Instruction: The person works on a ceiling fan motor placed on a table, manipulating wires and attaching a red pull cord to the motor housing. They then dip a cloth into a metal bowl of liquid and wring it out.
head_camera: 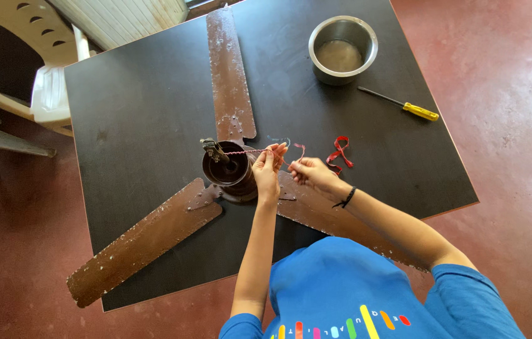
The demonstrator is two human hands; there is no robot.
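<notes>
A brown three-bladed ceiling fan lies on a dark square table, its motor hub in the middle with a short metal rod sticking up. A twisted red and white wire runs from the rod to my hands. My left hand pinches the wire just right of the hub. My right hand holds the wire's free end a little further right, over the right blade. A black band sits on my right wrist.
A steel bowl stands at the table's far right. A yellow-handled screwdriver lies near it. A loose red wire piece rests beside my right hand. A white plastic chair stands at the far left on a red floor.
</notes>
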